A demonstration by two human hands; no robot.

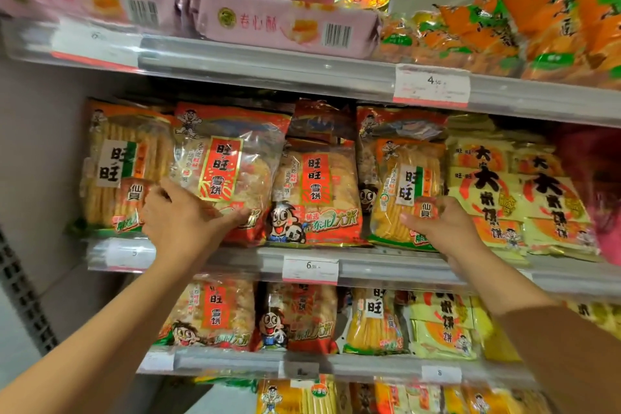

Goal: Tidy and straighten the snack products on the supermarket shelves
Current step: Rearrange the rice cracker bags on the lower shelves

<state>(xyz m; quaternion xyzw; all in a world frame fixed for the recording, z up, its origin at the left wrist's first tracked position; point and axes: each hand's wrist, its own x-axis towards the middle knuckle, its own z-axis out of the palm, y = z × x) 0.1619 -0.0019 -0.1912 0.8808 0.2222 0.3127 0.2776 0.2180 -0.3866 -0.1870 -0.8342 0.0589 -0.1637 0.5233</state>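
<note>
While both hands work the middle shelf [369, 262], step in hand looks like squaring up the front row of rice-cracker bags.

L hand [174, 218]: grip clamped on lower edge of a tilted clear/red snow-cracker bag [225, 171], thumb along its bottom right, fingers curled at its left side. Bag leans left, overlapping the senbei bag [114, 171] at the far left.

R hand [443, 225]: fingers curled round lower right corner of a 2nd senbei bag [403, 191], thumb on its front; grip closed on it.

To do well (judgement): rotate L bag upright, seat its base behind the shelf lip, label facing out; nudge R bag flush w/ neighbours. Crinkly film, brittle contents, so light pressure only.

Count, middle shelf front row: 2 senbei bags, 2 snow-cracker bags (one held, one upright [316, 198] between the hands), approx 2 yellow bags [504, 198] to the right; more behind, no. unclear. Upper shelf: pink boxes [285, 23], at least 3; orange packs [504, 27], too blurred to count.
</note>
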